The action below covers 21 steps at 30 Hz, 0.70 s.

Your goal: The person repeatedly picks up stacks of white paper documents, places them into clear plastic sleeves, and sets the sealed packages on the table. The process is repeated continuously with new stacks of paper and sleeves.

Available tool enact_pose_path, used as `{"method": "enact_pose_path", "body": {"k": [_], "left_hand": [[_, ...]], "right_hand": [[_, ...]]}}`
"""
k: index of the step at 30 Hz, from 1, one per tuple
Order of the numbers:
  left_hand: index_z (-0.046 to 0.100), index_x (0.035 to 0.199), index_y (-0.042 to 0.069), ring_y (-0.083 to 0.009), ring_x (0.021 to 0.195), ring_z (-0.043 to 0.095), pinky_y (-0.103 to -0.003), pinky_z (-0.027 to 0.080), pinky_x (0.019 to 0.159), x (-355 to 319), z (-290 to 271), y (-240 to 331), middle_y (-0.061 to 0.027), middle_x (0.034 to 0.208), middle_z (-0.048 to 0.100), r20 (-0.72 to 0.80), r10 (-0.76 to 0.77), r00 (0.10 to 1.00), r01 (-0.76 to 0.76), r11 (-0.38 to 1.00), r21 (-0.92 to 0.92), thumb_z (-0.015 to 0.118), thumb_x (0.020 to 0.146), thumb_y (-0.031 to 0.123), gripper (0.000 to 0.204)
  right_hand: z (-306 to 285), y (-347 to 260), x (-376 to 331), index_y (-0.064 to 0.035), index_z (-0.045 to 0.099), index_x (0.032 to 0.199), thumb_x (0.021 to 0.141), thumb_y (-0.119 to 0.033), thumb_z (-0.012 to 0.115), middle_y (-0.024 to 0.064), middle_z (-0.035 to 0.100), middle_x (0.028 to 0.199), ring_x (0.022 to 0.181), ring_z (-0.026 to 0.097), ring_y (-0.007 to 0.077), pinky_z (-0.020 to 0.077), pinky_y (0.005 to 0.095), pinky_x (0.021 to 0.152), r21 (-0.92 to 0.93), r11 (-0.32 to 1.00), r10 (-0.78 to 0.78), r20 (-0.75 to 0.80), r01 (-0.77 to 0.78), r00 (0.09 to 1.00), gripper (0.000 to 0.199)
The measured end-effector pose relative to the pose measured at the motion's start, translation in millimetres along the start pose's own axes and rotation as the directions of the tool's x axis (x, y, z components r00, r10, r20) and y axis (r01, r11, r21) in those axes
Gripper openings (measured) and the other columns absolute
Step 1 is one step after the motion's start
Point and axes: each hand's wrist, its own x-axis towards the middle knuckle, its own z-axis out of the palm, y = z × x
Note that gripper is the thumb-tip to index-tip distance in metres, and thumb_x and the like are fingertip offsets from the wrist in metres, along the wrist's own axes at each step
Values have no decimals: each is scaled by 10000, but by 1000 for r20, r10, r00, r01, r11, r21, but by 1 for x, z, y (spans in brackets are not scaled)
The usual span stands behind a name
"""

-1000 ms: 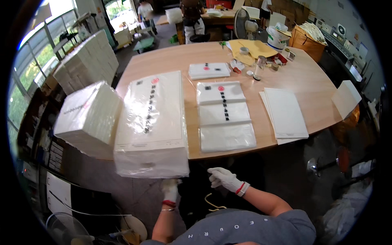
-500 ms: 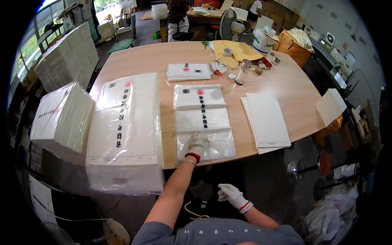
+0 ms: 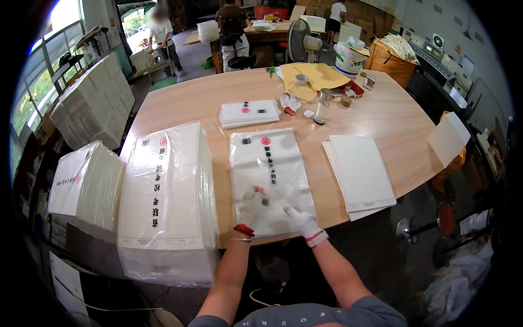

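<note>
A clear plastic bag (image 3: 275, 150) with black print and a red seal lies flat before me on the wooden table; whether it is one bag or a pile I cannot tell. My left hand (image 3: 254, 208), in a white glove, is over its lower left part, fingers blurred, with a red and dark patch at their tips. At its lower right edge my gloved right hand (image 3: 303, 220) reaches in with fingers stretched out. A stack of bagged white paper (image 3: 163, 188) stands to the left. White sheets (image 3: 362, 171) lie to the right, and a folded pile of bags (image 3: 249, 113) lies beyond.
Further back on the table (image 3: 403, 117) are a glass jar (image 3: 322, 107), tape rolls, yellow paper (image 3: 321, 76), a white bucket (image 3: 347, 59) and green scissors (image 3: 271, 70). A second bagged stack (image 3: 87, 180) stands at far left. A fan (image 3: 298, 41) and several people are beyond.
My right hand has come up from near my body onto the bag's lower edge. My left hand has shifted slightly down the view. The bag's folds look flatter.
</note>
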Motion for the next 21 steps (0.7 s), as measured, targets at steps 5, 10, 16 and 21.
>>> {"method": "enact_pose_path", "body": {"k": [5,10,16,21], "left_hand": [[525,968,25,-75,591,522,-216,427,525,2,-2,17,-60,798,642,6,-98,995,98,995,-1,505,911,139,128],[507,1081,-7,-50,606,504,-196,415,543,-28,36,49,-85,933,667,182,-36,983,29,999,44,512,905,107,209],[440,1211,-16,-82,758,554,-221,444,668,-45,31,94,-68,896,653,295,148,944,-253,900,356,599,833,44,414],[477,1191,-2,-232,707,607,-339,482,643,-70,17,85,-89,789,616,335,240,911,-408,634,657,687,719,65,521]], "right_hand": [[-24,8,-40,-38,567,1021,727,-183,668,168,580,971,989,511,343,420,440,830,-342,923,-350,-561,176,750,344],[16,-54,-6,-42,561,974,774,-84,622,149,583,940,824,578,282,465,370,758,12,951,-292,-281,308,914,213],[74,-6,7,-28,573,1000,817,-110,596,143,599,933,861,585,261,451,347,813,-104,917,-397,-136,385,908,202],[-32,-43,-77,-13,591,1009,835,-106,601,85,623,875,868,584,188,451,309,819,559,760,-440,69,330,895,198]]}}
